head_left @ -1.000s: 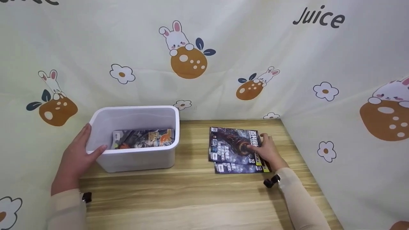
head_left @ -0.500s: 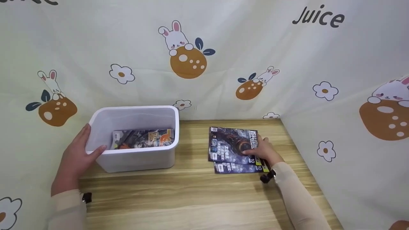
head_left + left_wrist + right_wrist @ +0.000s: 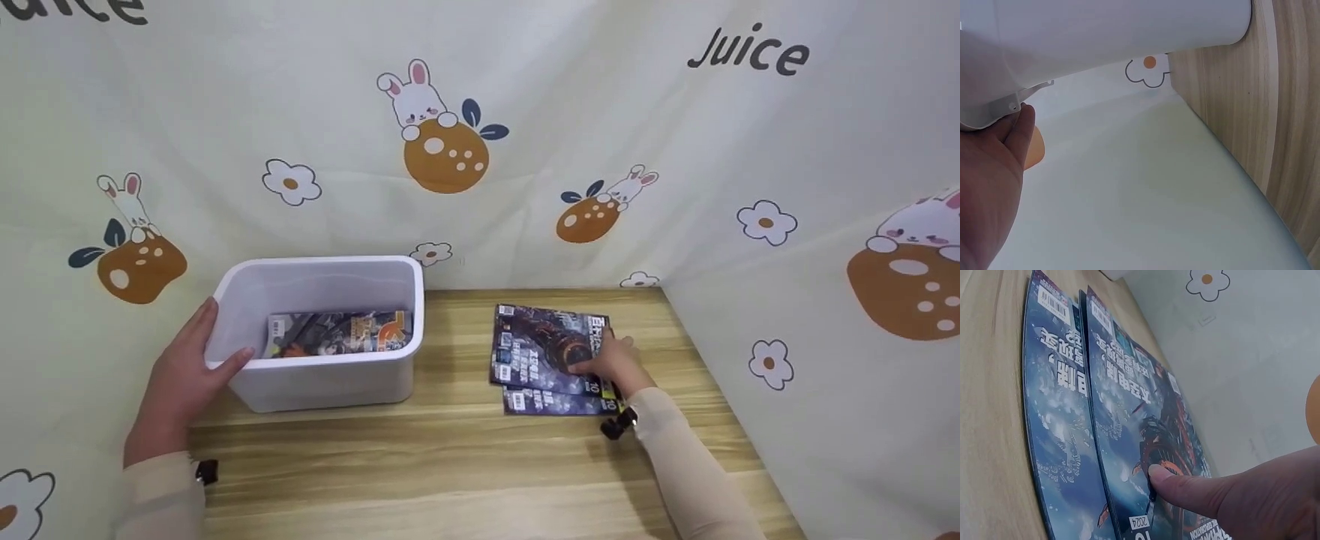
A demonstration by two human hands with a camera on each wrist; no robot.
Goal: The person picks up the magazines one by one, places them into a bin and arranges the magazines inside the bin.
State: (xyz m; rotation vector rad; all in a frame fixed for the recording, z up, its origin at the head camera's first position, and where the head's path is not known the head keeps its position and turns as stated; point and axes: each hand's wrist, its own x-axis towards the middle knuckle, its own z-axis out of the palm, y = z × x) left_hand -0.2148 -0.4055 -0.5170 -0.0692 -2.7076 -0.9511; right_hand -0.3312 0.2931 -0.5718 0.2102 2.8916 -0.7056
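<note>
On the counter [image 3: 450, 465], right side: one upper magazine [image 3: 536, 352], dark glossy cover, lying over one lower magazine [image 3: 559, 403], exposed along the near edge. Right hand [image 3: 616, 364]: pinching the upper magazine at its right edge, thumb on the cover; ends of the other fingers hidden. Handling, as judged: light, thin, flexible paper; slick face, apt to slide on the copy below; corners liable to crease. Best hold: mid-edge, thumb above, fingers beneath. Left side: one white bin [image 3: 322, 386], upright, open-topped, probably light, stiff plastic. Contents: one inner magazine [image 3: 322, 337], cover showing. Left hand [image 3: 180, 367]: gripping the bin's near left corner, thumb at the rim, fingers along the outer side.
</note>
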